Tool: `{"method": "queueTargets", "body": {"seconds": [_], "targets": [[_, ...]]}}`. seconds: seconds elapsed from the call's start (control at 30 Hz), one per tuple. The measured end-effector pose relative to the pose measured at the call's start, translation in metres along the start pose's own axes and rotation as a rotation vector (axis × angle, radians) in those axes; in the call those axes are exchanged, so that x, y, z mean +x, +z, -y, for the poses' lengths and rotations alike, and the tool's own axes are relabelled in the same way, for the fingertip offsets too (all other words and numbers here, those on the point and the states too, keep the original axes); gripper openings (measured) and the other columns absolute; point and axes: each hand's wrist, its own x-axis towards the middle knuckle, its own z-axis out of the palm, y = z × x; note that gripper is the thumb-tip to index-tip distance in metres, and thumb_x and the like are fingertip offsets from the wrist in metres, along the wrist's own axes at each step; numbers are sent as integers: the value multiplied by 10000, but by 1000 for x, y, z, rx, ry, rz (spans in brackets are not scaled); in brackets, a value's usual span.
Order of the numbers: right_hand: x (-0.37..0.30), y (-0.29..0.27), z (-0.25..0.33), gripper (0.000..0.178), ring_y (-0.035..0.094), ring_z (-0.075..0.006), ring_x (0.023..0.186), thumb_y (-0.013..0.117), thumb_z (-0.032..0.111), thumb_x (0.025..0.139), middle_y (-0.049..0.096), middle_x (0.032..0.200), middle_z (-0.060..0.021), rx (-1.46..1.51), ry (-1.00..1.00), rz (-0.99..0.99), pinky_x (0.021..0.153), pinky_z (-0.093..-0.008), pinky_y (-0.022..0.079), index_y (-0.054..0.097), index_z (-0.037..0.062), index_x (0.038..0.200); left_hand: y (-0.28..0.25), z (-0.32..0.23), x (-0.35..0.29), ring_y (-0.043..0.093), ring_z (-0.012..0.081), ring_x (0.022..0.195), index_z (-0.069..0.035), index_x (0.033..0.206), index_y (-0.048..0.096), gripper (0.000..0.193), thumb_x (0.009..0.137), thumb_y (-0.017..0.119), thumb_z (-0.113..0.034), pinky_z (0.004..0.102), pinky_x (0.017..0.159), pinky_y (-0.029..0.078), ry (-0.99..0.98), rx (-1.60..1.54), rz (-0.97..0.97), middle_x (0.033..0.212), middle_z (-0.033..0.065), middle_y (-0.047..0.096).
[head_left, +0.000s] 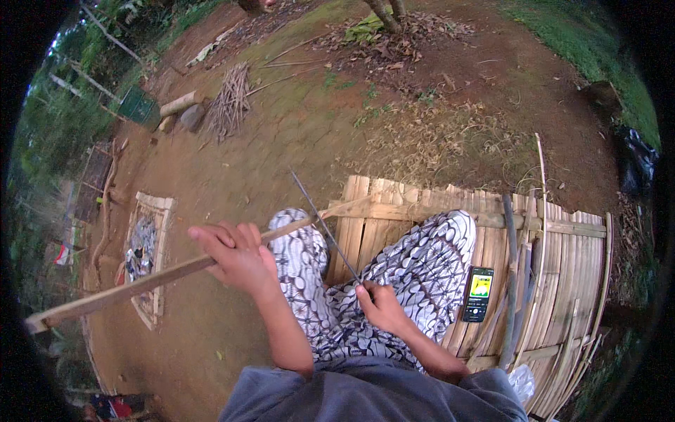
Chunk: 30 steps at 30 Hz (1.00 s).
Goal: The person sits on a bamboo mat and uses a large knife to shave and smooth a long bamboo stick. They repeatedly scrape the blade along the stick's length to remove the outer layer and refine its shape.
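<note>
The left hand has its fingers loosely curved over a long, pale, squared wooden strip, which runs out past it on both sides. The right hand is closed on the hidden handle of a thin, dark, straight blade, which crosses the strip between the hands; contact is unclear. Right of the right hand, a black smartphone lies on the slatted bamboo desk.

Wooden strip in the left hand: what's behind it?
Behind the wooden strip show bare earth, a pale rectangular frame, the patterned trousers and the slatted bamboo platform. Whatever lies straight behind the strip or the left hand is covered.
</note>
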Motion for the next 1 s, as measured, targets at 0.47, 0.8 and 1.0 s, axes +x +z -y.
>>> {"method": "queueTargets", "body": {"seconds": [0.47,0.8,1.0], "targets": [[20,28,44,488,491,-195,427,353,382,943,466,486,-55,-7,-140,-60,449,-317,383,481,7,658,3,33,52,143,68,303,-115,615,308,622,815,298,-704,226,334,106,-93,-183,414,427,-22,238],[53,44,39,507,491,-189,429,320,342,962,460,467,-61,-7,-36,-174,445,-312,375,486,6,620,-10,47,96,142,67,357,-107,552,275,703,717,274,-790,233,363,120,-324,-389,802,442,-26,240],[48,36,76,520,478,-189,436,312,355,961,461,481,-57,34,-60,-138,463,-320,384,474,4,612,7,49,97,162,63,318,-110,530,280,703,714,294,-788,223,329,134,-316,-430,915,406,-25,259]]}}
